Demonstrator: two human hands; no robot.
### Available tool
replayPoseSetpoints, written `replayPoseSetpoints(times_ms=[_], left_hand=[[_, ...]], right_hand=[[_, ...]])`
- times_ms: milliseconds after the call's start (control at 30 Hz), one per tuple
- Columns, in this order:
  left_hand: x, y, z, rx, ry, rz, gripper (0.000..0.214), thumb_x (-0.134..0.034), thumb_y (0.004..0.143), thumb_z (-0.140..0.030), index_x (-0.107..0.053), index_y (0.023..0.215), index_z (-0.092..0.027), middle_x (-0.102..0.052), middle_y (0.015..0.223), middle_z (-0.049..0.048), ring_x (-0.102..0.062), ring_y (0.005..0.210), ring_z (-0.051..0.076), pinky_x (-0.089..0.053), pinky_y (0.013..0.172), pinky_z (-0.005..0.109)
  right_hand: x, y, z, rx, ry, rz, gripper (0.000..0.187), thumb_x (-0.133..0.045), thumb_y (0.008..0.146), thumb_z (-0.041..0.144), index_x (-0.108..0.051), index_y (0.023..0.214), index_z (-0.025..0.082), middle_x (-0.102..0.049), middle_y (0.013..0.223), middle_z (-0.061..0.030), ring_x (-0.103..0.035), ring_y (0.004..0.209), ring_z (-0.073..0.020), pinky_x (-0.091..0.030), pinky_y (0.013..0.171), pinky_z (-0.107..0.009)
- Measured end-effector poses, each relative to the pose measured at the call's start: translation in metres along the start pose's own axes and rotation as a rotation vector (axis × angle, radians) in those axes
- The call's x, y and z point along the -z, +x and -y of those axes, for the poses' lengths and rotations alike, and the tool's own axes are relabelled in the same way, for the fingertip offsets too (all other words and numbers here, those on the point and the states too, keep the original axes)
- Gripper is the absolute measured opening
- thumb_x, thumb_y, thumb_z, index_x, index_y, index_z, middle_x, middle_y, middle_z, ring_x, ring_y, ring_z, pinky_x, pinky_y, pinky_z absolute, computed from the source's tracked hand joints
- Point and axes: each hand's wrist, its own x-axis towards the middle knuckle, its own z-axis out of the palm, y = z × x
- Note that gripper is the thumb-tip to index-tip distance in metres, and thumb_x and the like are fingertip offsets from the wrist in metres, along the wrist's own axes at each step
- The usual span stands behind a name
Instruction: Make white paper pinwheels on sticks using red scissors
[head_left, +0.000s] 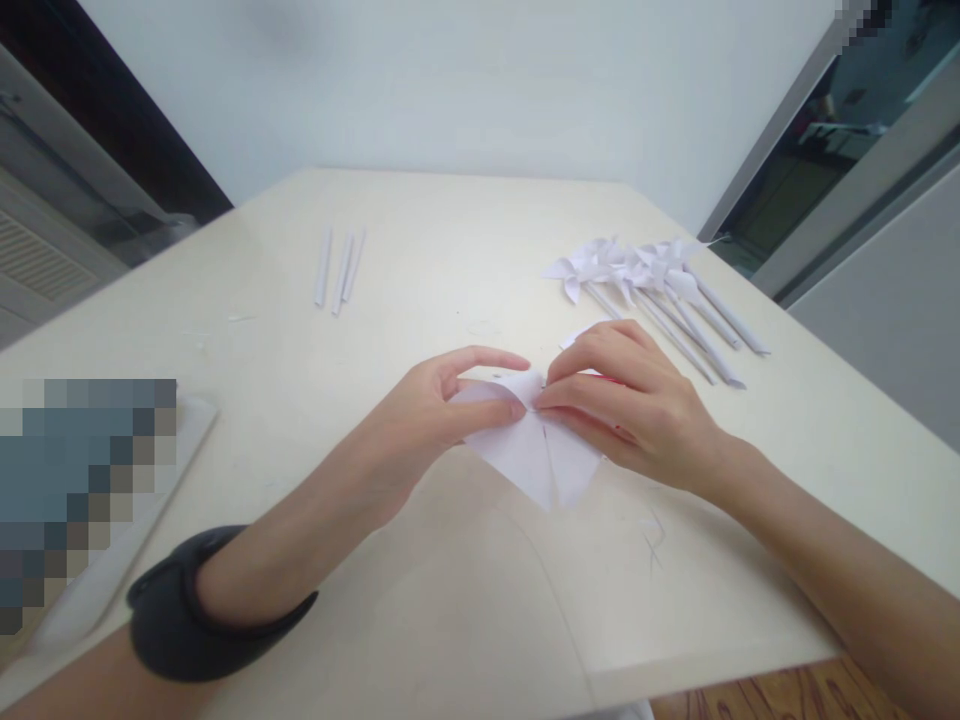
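Note:
A white sheet of paper (pixel 536 462) lies on the cream table (pixel 465 600) in the middle of the view, partly folded with flaps bent toward its centre. My left hand (pixel 442 415) pinches one flap between thumb and forefinger. My right hand (pixel 634 405) presses its curled fingers down on the paper's centre from the other side. The fingertips of both hands meet over the middle of the sheet. A dark band (pixel 199 610) sits on my left wrist.
Several finished white paper pinwheels (pixel 652 290) on rolled paper sticks lie at the back right. Three rolled paper sticks (pixel 339 268) lie at the back left. A pixelated flat object (pixel 82 490) rests on the table's left edge. A wall stands behind.

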Motion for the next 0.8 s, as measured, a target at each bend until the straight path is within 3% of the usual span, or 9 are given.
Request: replayPoseSetpoints(times_ms=[233,500,633,800], left_hand=[[0.001,0.000,0.000,-0.050,-0.009,-0.076,0.038,-0.073,0.069,-0.034,-0.063,0.105,-0.030,-0.069,0.088,0.0001,-0.062,0.075,0.017,-0.045,0.062,0.024],[0.002,0.002,0.001,-0.135,0.080,-0.211,0.026,-0.071,0.069,-0.035,-0.067,0.093,-0.026,-0.068,0.086,0.0002,-0.059,0.073,0.016,-0.041,0.058,0.021],[0.002,0.001,0.000,-0.205,0.059,-0.240,0.021,-0.069,0.072,-0.034,-0.068,0.091,-0.025,-0.067,0.085,0.0008,-0.059,0.074,0.017,-0.043,0.059,0.023],[0.001,-0.001,0.000,-0.218,0.003,-0.257,0.018,-0.064,0.075,-0.030,-0.066,0.090,-0.021,-0.065,0.087,0.0023,-0.058,0.072,0.017,-0.045,0.059,0.023]], right_hand=[[0.003,-0.002,-0.004,0.035,0.006,0.006,0.013,-0.056,0.083,0.010,-0.063,0.091,0.018,-0.063,0.088,-0.0039,-0.054,0.079,-0.0138,-0.042,0.079,-0.035],[0.017,0.003,-0.005,-0.108,0.234,0.033,0.012,-0.061,0.082,0.025,-0.062,0.094,0.022,-0.057,0.100,-0.0044,-0.054,0.091,-0.0159,-0.041,0.083,-0.034],[0.020,0.004,-0.002,-0.064,0.192,0.139,0.021,-0.064,0.080,0.037,-0.060,0.094,0.022,-0.054,0.109,-0.0065,-0.050,0.101,-0.0200,-0.036,0.091,-0.040],[0.010,0.003,0.006,-0.043,0.068,0.195,0.018,-0.060,0.083,0.036,-0.059,0.094,0.022,-0.052,0.117,-0.0088,-0.046,0.109,-0.0225,-0.028,0.095,-0.043]])
